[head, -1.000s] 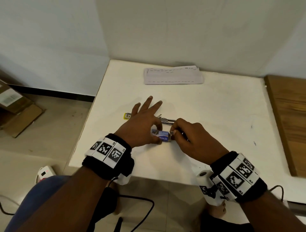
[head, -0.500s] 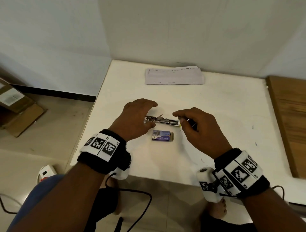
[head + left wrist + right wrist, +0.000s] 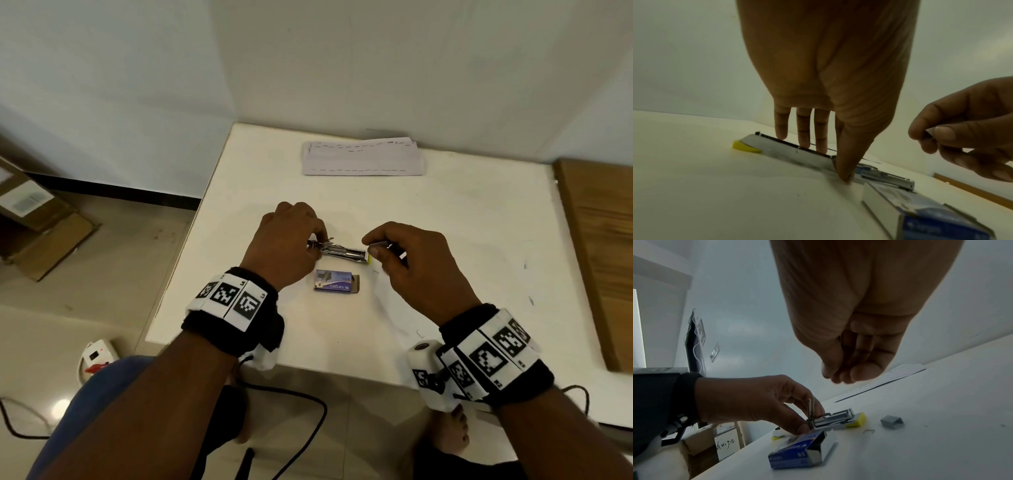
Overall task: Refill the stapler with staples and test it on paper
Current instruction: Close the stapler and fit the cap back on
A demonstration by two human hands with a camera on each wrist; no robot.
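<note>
The metal stapler (image 3: 342, 253) lies swung open on the white table (image 3: 462, 240), its yellow tip (image 3: 369, 259) pointing right. My left hand (image 3: 317, 241) grips its left end, thumb on the near side and fingers over the far side; the left wrist view shows the stapler (image 3: 789, 151) under those fingers. Just right of the yellow tip, a little above the table, my right hand (image 3: 372, 247) pinches a short grey staple strip (image 3: 379, 244) between thumb and forefinger. The blue staple box (image 3: 334, 281) lies open in front of the stapler.
A stack of paper (image 3: 363, 158) lies at the table's far edge. A second piece of staple strip (image 3: 891, 422) and a loose staple (image 3: 869, 431) lie right of the stapler. A wooden board (image 3: 603, 246) borders the table's right side.
A second ago both hands were at the staple box. My left hand has moved back onto the stapler, and my right hand has lifted away with the staple strip.
</note>
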